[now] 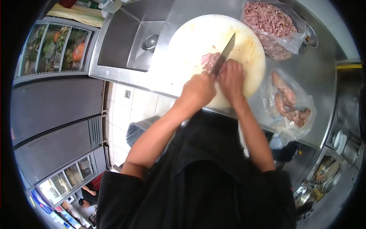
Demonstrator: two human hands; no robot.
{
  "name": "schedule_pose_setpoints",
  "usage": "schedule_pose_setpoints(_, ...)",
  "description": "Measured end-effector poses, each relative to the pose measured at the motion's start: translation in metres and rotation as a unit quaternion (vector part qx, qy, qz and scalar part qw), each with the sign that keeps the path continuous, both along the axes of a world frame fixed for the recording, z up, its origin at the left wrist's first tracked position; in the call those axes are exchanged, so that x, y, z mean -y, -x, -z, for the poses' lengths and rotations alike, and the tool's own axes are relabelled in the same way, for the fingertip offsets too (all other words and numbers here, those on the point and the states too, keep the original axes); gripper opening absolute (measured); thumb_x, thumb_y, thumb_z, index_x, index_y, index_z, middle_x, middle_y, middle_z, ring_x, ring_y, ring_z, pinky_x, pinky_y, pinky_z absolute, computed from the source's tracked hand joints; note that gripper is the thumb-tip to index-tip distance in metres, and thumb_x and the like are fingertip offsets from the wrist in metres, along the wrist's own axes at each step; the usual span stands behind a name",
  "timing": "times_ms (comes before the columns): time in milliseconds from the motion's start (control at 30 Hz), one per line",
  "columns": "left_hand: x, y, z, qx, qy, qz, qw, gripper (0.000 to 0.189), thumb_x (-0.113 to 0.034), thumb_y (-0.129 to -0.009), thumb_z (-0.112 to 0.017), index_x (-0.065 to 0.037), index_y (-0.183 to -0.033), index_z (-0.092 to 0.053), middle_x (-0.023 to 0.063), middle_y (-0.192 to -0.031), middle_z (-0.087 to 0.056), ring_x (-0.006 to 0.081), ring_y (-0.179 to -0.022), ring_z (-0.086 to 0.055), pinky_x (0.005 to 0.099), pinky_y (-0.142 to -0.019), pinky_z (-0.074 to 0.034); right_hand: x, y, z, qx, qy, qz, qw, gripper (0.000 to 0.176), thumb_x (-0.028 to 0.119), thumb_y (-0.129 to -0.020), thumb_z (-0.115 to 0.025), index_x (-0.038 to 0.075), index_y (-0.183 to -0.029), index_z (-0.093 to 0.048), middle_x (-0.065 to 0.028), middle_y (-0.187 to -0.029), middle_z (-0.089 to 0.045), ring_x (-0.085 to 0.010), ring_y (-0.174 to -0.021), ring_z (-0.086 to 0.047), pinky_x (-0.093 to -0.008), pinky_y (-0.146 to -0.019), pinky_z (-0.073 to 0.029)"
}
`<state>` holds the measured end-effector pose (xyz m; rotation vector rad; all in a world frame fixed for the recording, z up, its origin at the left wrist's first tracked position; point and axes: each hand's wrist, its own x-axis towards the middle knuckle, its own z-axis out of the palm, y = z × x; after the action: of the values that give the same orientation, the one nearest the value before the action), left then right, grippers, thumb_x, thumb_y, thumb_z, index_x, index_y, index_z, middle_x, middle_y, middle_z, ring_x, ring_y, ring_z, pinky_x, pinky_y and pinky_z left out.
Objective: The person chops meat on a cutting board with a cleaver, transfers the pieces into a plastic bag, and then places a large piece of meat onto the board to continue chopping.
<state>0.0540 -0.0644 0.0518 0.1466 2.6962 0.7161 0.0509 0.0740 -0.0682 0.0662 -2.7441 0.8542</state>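
Pointing forward and rightward, knife (225, 53) in left hand (199, 89), long axis diagonal

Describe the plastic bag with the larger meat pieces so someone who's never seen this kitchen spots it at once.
Find the big round white cutting board on the steel counter. Just to its right, on the side nearer the person, lies a clear plastic bag. It holds a few long pink pieces, whereas the bag farther away is full of small chopped bits.
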Motion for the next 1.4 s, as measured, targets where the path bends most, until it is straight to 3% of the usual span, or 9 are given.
schedule_pose_setpoints(333, 0.012, -0.028, 0.016, -0.013, -0.034, -0.032, 0.999, 0.032, -0.019, -0.101, -0.055, 0.010, -0.087, -0.060, 0.0348, -0.073, -0.063, 0.0550, -0.071, -0.064, 0.0572, -0.065, -0.053, 0.003, 0.002, -0.009, 0.023, 0.003, 0.003, 1.000, 0.022, 0.017, -0.088, -0.063, 0.009, -0.108, -0.058, -0.0098, -0.114, -0.060, -0.0297, -0.118, -0.052, -0.0491, -0.093, -0.038)
schedule_pose_setpoints(433, -0.007, 0.014, 0.051, -0.088, -0.065, 0.029, 0.994, 0.031, -0.018, -0.100, -0.055, 0.009, -0.084, -0.060, 0.0335, -0.074, -0.064, 0.0539, -0.073, -0.064, 0.0571, -0.065, -0.053, 0.001, 0.003, -0.002, 0.032, -0.010, 0.008, 0.999, 0.022, 0.015, -0.087, -0.064, 0.009, -0.106, -0.057, -0.0095, -0.112, -0.059, -0.0291, -0.117, -0.052, -0.0486, -0.092, -0.037)
schedule_pose_setpoints(500, -0.027, 0.044, 0.057, -0.254, -0.126, 0.025, 0.959, 0.032, -0.017, -0.099, -0.053, 0.009, -0.083, -0.062, 0.0341, -0.074, -0.064, 0.0540, -0.074, -0.065, 0.0557, -0.065, -0.054, -0.002, 0.010, 0.027, -0.001, -0.044, -0.034, 0.998, 0.023, 0.014, -0.088, -0.063, 0.009, -0.110, -0.058, -0.0107, -0.114, -0.059, -0.0304, -0.117, -0.051, -0.0486, -0.093, -0.037)
schedule_pose_setpoints(600, -0.041, 0.090, 0.079, -0.182, -0.087, 0.023, 0.979, 0.038, -0.020, -0.101, -0.050, 0.010, -0.083, -0.065, 0.0316, -0.071, -0.065, 0.0488, -0.067, -0.067, 0.0531, -0.064, -0.056, -0.003, 0.005, 0.006, 0.011, 0.042, -0.032, 0.999, 0.026, 0.012, -0.090, -0.061, 0.008, -0.116, -0.059, -0.0120, -0.117, -0.059, -0.0329, -0.119, -0.050, -0.0507, -0.094, -0.038)
schedule_pose_setpoints(733, -0.030, 0.078, -0.014, 0.055, -0.094, 0.025, 0.994, 0.046, -0.024, -0.105, -0.045, 0.012, -0.085, -0.065, 0.0289, -0.066, -0.065, 0.0388, -0.056, -0.068, 0.0483, -0.061, -0.057, -0.016, 0.007, 0.020, -0.006, 0.122, -0.027, 0.992, 0.029, 0.008, -0.090, -0.060, 0.006, -0.119, -0.058, -0.0152, -0.124, -0.055, -0.0377, -0.120, -0.048, -0.0533, -0.096, -0.039)
schedule_pose_setpoints(800, -0.021, 0.055, -0.041, 0.073, -0.053, 0.062, 0.994, 0.049, -0.026, -0.106, -0.044, 0.013, -0.085, -0.065, 0.0280, -0.063, -0.065, 0.0349, -0.051, -0.068, 0.0459, -0.059, -0.058, -0.020, -0.002, 0.007, -0.117, 0.089, 0.005, 0.989, 0.027, 0.008, -0.092, -0.058, 0.006, -0.119, -0.058, -0.0164, -0.127, -0.053, -0.0397, -0.120, -0.048, -0.0538, -0.097, -0.040)
schedule_pose_setpoints(900, -0.012, 0.028, -0.041, 0.143, -0.025, -0.005, 0.989, 0.048, -0.026, -0.107, -0.044, 0.013, -0.086, -0.064, 0.0298, -0.063, -0.064, 0.0366, -0.053, -0.068, 0.0468, -0.058, -0.057, -0.020, -0.010, -0.010, -0.010, 0.002, 0.023, 1.000, 0.025, 0.017, -0.098, -0.054, 0.009, -0.121, -0.058, -0.0171, -0.129, -0.051, -0.0391, -0.115, -0.049, -0.0516, -0.096, -0.040)
schedule_pose_setpoints(1200, 0.002, -0.032, 0.007, -0.032, -0.012, -0.016, 0.999, 0.033, -0.018, -0.102, -0.055, 0.007, -0.081, -0.057, 0.0369, -0.066, -0.060, 0.0544, -0.065, -0.063, 0.0582, -0.060, -0.051, -0.016, -0.009, -0.011, 0.020, 0.006, -0.005, 1.000, 0.027, 0.017, -0.094, -0.059, 0.007, -0.119, -0.057, -0.0147, -0.124, -0.055, -0.0351, -0.109, -0.052, -0.0489, -0.093, -0.042)
schedule_pose_setpoints(1400, -0.038, 0.057, 0.072, -0.202, -0.061, 0.058, 0.976, 0.027, -0.016, -0.100, -0.051, 0.003, -0.084, -0.061, 0.0299, -0.070, -0.063, 0.0528, -0.063, -0.062, 0.0546, -0.062, -0.054, -0.021, -0.007, 0.002, 0.007, 0.010, -0.039, 0.999, 0.025, 0.011, -0.092, -0.062, 0.005, -0.116, -0.057, -0.0151, -0.122, -0.057, -0.0361, -0.105, -0.053, -0.0469, -0.092, -0.043)
